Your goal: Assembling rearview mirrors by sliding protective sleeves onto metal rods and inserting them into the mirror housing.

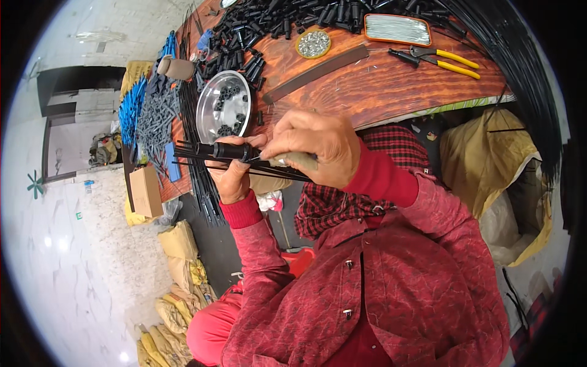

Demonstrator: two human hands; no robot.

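Observation:
My left hand (233, 177) is closed round a black tubular fitting (227, 151), which lies almost level. Thin black rods (188, 154) run alongside the fitting and stick out to its left and right. My right hand (321, 144) is closed in a pinch on a small tool with a tan handle (298, 160). A thin metal tip points from the tool at the right end of the fitting; whether it touches cannot be made out. Just beyond my left hand stands a clear round bowl (201, 113) with small black rings (227, 130) in it.
On the wooden table (397, 92) lie a pile of black fittings (287, 27), a dish of metal bits (313, 44), a tray of pins (397, 29), yellow-handled pliers (455, 64) and a brown bar (318, 73). Grey and blue sticks (156, 116) lie left; black rods (526, 73) hang right.

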